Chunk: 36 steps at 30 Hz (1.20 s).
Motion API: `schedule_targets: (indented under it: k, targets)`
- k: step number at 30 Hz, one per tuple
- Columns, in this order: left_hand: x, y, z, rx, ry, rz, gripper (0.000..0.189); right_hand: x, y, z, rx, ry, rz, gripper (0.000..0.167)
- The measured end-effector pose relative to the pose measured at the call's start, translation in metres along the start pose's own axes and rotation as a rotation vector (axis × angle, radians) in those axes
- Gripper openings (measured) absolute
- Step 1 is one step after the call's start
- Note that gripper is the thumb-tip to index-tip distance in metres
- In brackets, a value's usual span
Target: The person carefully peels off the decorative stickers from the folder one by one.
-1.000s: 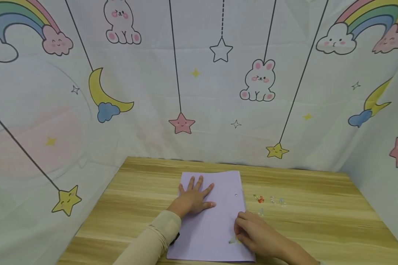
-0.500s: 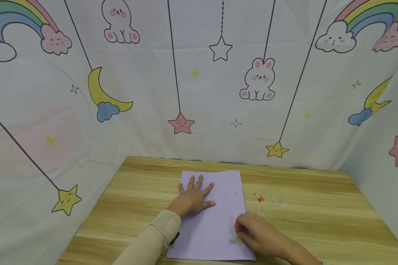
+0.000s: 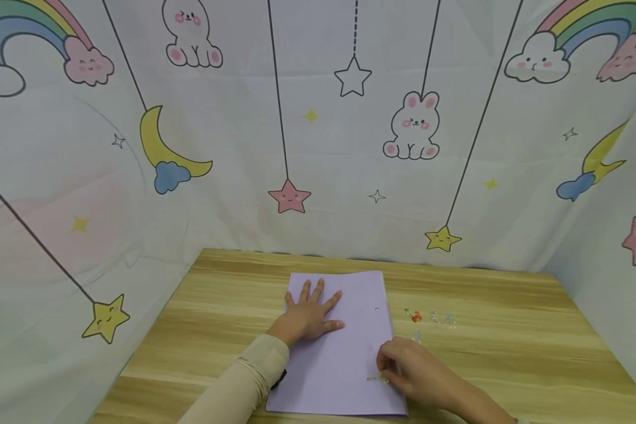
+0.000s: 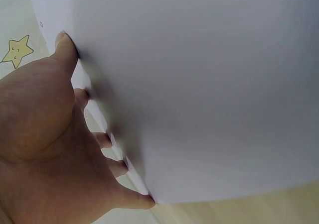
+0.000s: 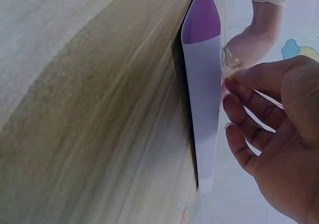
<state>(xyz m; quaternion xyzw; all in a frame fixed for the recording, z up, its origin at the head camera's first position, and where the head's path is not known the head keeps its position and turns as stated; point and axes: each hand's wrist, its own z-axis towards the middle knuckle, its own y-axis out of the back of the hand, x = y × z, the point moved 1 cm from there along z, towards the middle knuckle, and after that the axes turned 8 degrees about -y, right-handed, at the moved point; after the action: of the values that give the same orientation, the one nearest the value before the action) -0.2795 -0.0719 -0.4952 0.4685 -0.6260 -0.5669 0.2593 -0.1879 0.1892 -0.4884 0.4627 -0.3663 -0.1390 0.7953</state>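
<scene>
Left hand (image 3: pixel 310 318) spread flat on lilac folder (image 3: pixel 334 377); right hand (image 3: pixel 413 370) pinches small translucent piece (image 3: pixel 384 378) at folder's near right corner, contact unclear; a slackened pinch could drop it askew

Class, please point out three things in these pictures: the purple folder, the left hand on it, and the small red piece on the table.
Purple folder (image 3: pixel 339 368): head view, bare part of its cover.
Left hand (image 3: pixel 308 319): head view, back of the hand.
Small red piece (image 3: pixel 416 317): head view, its red part.
</scene>
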Motion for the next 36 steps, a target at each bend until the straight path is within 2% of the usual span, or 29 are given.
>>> schedule_targets:
  k: [10,16,22,29,36]
  targets:
    - [0.002,-0.003,0.003,0.004,0.004,0.004,0.078,-0.001,0.003,0.0,0.02,-0.038,0.009,0.025]
    - [0.001,-0.002,0.002,0.0,0.005,0.007,0.079,0.001,0.004,0.002,-0.045,0.018,-0.033,0.032]
    - [0.001,-0.001,0.002,0.002,0.006,0.003,0.078,0.0,0.009,0.001,-0.056,-0.025,-0.071,0.031]
    - [0.002,-0.002,0.004,0.014,0.009,-0.011,0.078,0.0,0.019,0.005,-0.137,0.005,-0.066,0.035]
    - [-0.001,0.002,0.001,0.006,0.009,-0.004,0.078,0.0,0.029,0.009,-0.179,0.019,-0.054,0.037]
